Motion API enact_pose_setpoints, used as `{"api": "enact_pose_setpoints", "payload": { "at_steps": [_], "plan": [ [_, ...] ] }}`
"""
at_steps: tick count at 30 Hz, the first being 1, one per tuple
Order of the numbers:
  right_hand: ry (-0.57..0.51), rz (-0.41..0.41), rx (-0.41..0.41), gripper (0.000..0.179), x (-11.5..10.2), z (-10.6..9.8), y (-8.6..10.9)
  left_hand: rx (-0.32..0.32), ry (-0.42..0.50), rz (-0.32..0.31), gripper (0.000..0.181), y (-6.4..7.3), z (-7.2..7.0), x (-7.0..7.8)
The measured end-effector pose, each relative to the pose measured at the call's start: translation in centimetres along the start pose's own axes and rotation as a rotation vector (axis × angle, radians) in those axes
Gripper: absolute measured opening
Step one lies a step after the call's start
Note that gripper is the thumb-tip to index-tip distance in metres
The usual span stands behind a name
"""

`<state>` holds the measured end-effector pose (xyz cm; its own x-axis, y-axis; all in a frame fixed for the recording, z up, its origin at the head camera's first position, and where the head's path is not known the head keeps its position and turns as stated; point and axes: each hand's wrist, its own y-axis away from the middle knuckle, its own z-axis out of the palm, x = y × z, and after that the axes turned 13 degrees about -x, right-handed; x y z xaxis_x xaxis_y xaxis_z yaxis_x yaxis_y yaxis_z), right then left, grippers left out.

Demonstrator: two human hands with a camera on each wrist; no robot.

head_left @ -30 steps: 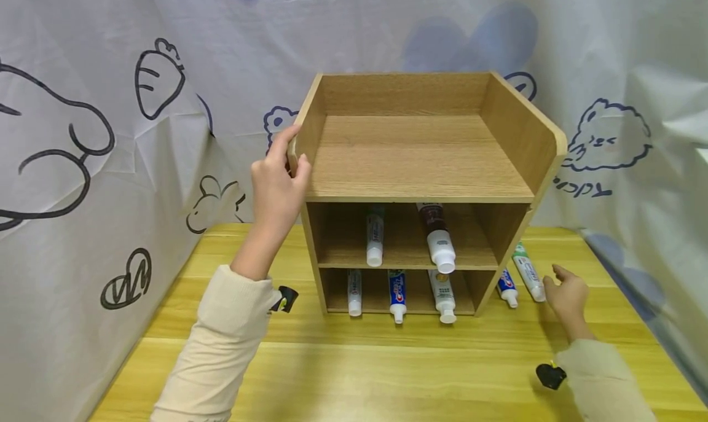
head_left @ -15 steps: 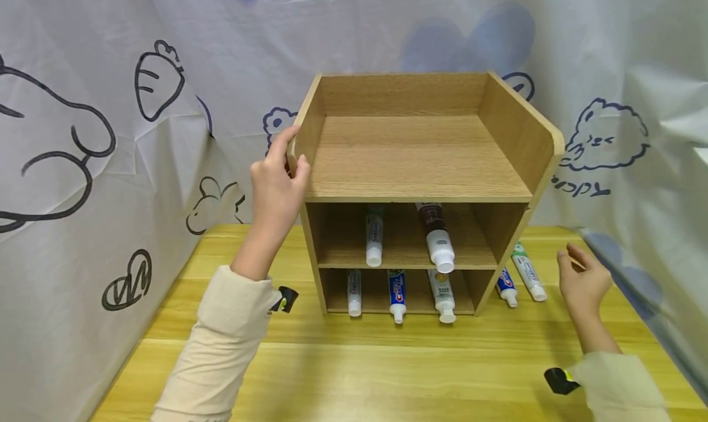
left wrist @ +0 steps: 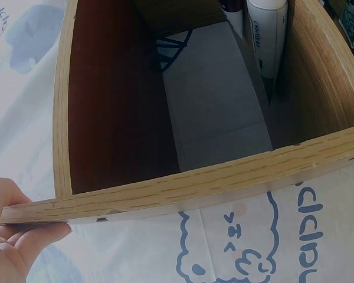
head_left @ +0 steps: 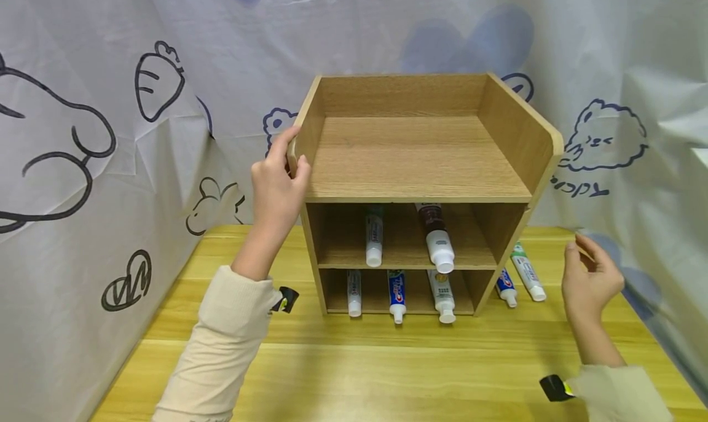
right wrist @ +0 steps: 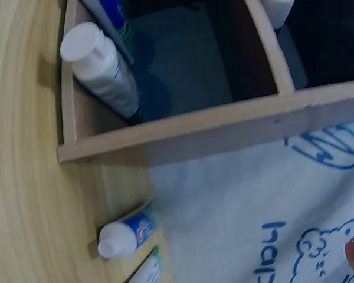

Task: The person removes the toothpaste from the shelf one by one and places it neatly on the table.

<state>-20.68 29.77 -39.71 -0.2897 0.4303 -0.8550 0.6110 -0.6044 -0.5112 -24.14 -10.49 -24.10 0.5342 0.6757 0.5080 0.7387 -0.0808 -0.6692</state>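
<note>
A: What is the left hand (head_left: 278, 185) doing?
B: It grips the shelf (head_left: 420, 155) by its left side panel — presumably to steady it.
A: And the right hand (head_left: 590, 282)?
B: Loosely curled, nothing in it; near, not touching, the blue tube (head_left: 506, 286) and green-and-white tube (head_left: 528, 272) on the table (head_left: 387, 363), right of the shelf.
A: The shelved tubes (head_left: 374, 238)?
B: Two in the middle compartment, three in the bottom, spaced apart, caps forward — likely for easy reach.
</note>
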Motion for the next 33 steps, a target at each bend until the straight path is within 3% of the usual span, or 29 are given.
{"api": "enact_pose_setpoints", "payload": {
  "at_steps": [12, 19, 29, 33],
  "plan": [
    [-0.154, -0.081, 0.022, 0.022, -3.1, 0.8, 1.8, 0.001, -0.008, 0.007, 0.039, 0.0, 0.1, -0.2],
    [-0.27, -0.177, -0.005, 0.022, -3.2, 1.7, 3.2, -0.002, -0.014, 0.018, 0.039, 0.0, 0.1, -0.2],
    [-0.401, -0.265, 0.002, 0.024, -3.7, 3.0, 5.1, -0.002, -0.009, 0.011, 0.039, 0.0, 0.0, -0.2],
    [-0.437, -0.285, -0.031, 0.026, -4.2, 3.7, 6.0, 0.001, -0.007, 0.016, 0.039, 0.0, 0.0, -0.2]
  ]
}}
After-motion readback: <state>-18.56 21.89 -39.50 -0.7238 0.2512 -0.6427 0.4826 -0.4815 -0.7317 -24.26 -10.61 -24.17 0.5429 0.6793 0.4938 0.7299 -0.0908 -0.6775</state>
